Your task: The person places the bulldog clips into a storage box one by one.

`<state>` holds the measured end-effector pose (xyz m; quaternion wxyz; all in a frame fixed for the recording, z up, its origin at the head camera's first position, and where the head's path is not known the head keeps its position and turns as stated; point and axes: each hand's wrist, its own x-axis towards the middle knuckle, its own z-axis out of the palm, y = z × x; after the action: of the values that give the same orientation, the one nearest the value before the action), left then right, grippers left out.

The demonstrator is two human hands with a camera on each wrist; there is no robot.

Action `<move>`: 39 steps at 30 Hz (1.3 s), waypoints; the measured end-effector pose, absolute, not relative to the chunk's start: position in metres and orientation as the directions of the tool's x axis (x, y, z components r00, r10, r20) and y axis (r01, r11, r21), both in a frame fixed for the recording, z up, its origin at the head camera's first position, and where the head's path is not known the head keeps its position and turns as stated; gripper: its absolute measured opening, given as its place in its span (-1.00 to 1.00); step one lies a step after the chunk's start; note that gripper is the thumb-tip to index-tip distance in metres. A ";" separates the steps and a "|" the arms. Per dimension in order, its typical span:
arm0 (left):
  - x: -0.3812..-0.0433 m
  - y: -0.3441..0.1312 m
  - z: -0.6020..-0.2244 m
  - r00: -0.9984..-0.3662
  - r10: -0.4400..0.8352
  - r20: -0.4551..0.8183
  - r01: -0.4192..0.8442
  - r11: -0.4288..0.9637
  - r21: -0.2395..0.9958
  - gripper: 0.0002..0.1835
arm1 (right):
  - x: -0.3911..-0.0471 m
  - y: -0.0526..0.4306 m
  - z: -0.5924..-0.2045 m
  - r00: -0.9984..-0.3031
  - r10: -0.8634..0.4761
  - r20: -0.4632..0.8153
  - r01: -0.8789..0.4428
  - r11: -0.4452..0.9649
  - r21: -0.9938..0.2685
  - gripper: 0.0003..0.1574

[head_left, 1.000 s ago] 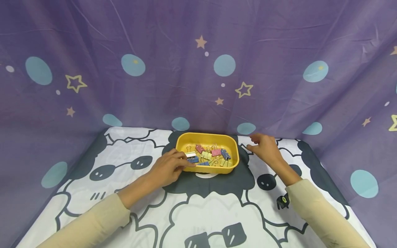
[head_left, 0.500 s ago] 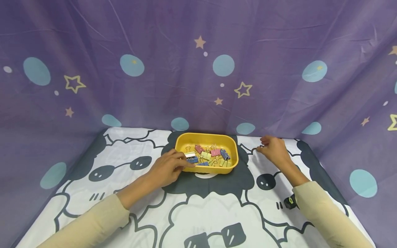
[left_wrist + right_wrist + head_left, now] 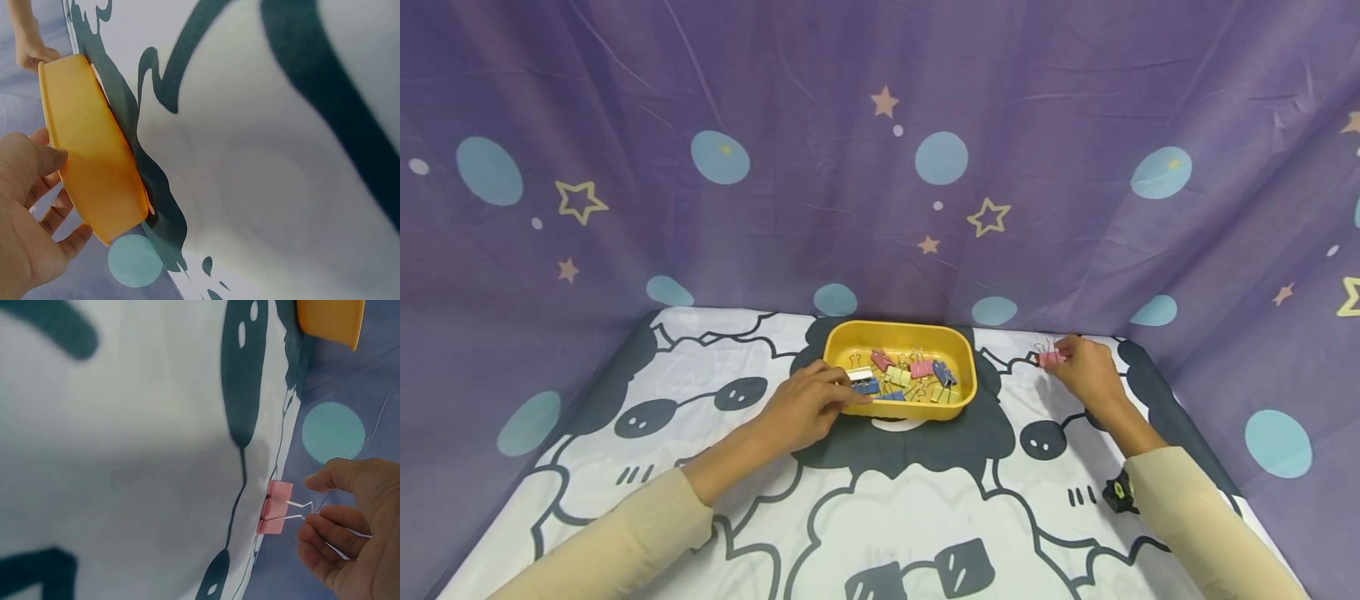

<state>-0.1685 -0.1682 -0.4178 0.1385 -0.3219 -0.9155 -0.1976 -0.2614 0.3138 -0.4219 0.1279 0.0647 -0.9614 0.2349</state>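
Observation:
A yellow plastic bin (image 3: 917, 411) with several binder clips inside sits at the far middle of the cloth. My left hand (image 3: 805, 406) holds its left front corner, thumb and fingers on the rim, as the left wrist view shows on the bin wall (image 3: 94, 150). To the right of the bin, a pink binder clip (image 3: 1049, 359) stands on the cloth, wire handles up. My right hand (image 3: 1088, 372) is beside it. In the right wrist view, thumb and fingers are spread apart near the handles of the clip (image 3: 275, 509); whether a fingertip touches them I cannot tell.
Pink, blue, yellow and white clips lie in the bin, among them a blue clip (image 3: 945, 373) and a pink clip (image 3: 922, 369). A purple curtain (image 3: 880, 167) hangs right behind the printed cloth (image 3: 895, 508). A small black device (image 3: 1120, 493) is at my right wrist.
My right hand has moved to the right, away from the bin, and the pink binder clip now shows on the cloth beside its fingers. The left hand and bin have stayed in place.

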 end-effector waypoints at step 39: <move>-0.168 -0.168 -0.417 -0.748 0.542 0.382 0.652 0.706 0.275 -0.51 | -0.300 0.353 -0.439 -0.973 -0.186 0.136 -0.227 0.877 -0.423 -0.58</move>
<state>-0.1676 -0.1681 -0.4167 0.1375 -0.3270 -0.9133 -0.2000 -0.2995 0.3529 -0.4386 0.0458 0.1066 -0.9677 0.2238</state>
